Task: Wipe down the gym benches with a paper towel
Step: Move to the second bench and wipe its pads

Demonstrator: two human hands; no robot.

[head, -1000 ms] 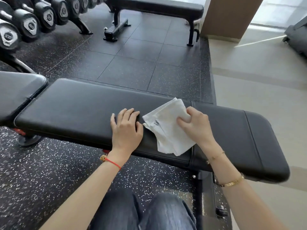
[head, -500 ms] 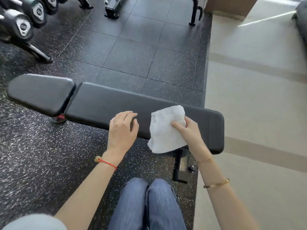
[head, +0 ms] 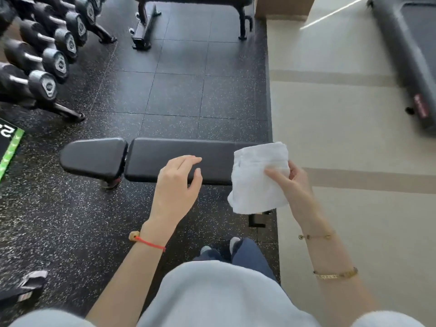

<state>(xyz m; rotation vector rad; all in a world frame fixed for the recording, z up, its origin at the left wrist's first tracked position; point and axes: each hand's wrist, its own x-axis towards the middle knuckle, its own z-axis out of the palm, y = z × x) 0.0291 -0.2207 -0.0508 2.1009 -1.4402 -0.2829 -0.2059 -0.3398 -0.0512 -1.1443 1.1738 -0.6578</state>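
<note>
A black padded bench [head: 174, 159] stands on the speckled rubber floor [head: 70, 208], near a dumbbell rack [head: 47, 67].

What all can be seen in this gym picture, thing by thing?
Padded black gym bench: one, black, middle, below the hands.
Second black bench: one, top edge, mostly cut off.
Black dumbbells on a rack: several, top left.
Folded white paper towel: one, white, over the near bench's right end.
Dark speckled rubber floor: black, left and middle.
Beige floor: right.
Dark treadmill: one, top right.
Left hand: fingers relaxed, above the bench, holding nothing.
Right hand: pinches the towel.
</note>
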